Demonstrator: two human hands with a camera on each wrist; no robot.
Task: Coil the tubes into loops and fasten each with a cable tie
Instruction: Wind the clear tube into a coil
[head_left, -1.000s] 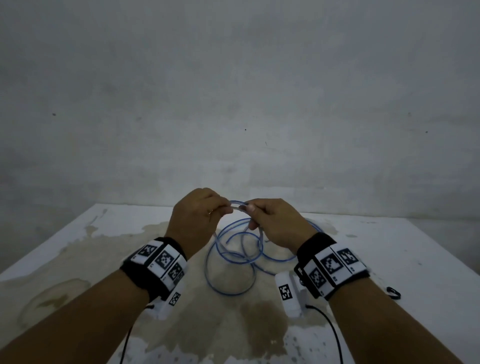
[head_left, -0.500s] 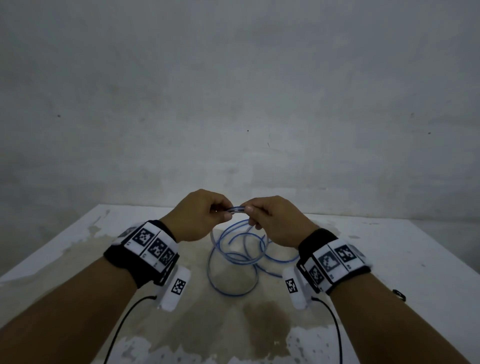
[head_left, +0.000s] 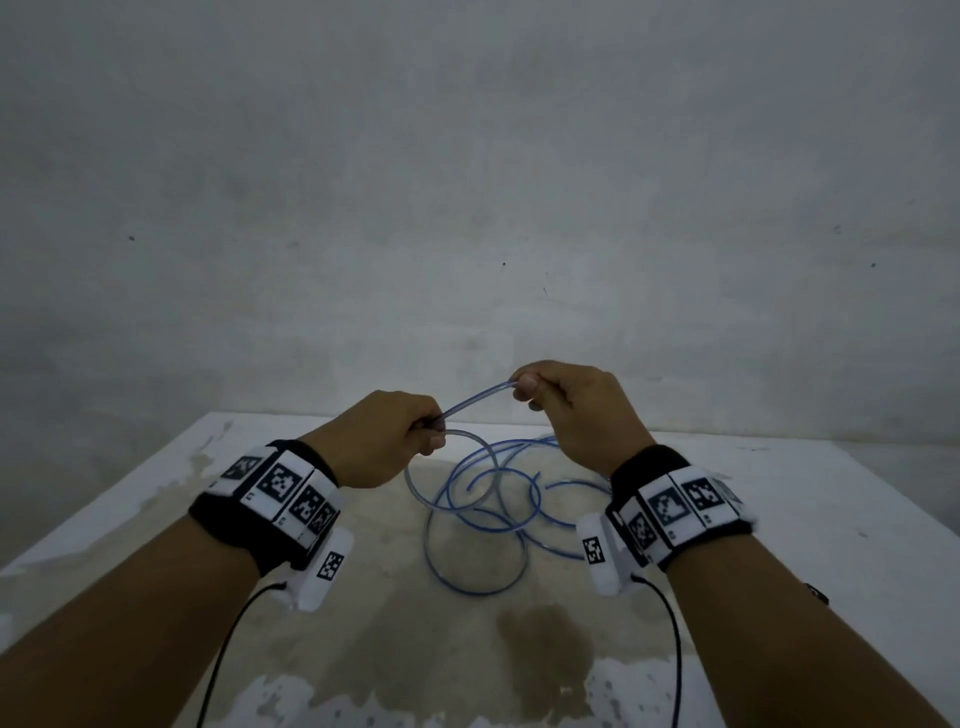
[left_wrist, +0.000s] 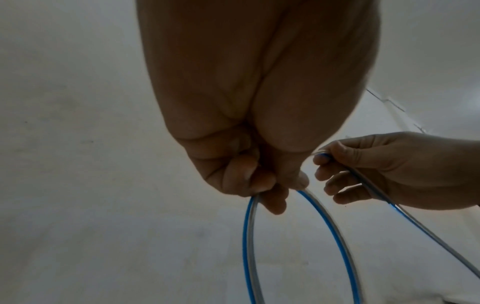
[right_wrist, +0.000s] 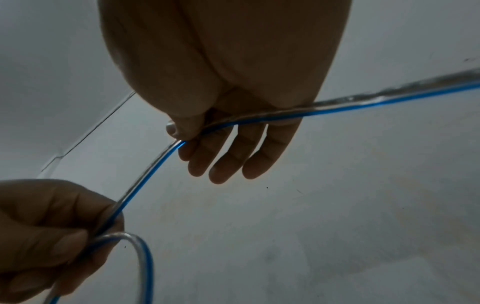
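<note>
A clear tube with a blue stripe lies in loose tangled loops on the table and rises to both hands. My left hand grips two strands of the tube in curled fingers, a loop hanging below. My right hand, higher and to the right, pinches the tube between thumb and forefinger; its other fingers are loosely extended. A short straight span of tube runs between the two hands. No cable tie is clearly identifiable.
The white table has a large brownish stain at its middle and worn paint near the front. A small dark object lies near the right edge. A grey wall stands behind the table. Black cables hang from both wristbands.
The hands, held close together before, have moved apart. The right hand rose and drew a straight span of tube out from the left hand's grip.
</note>
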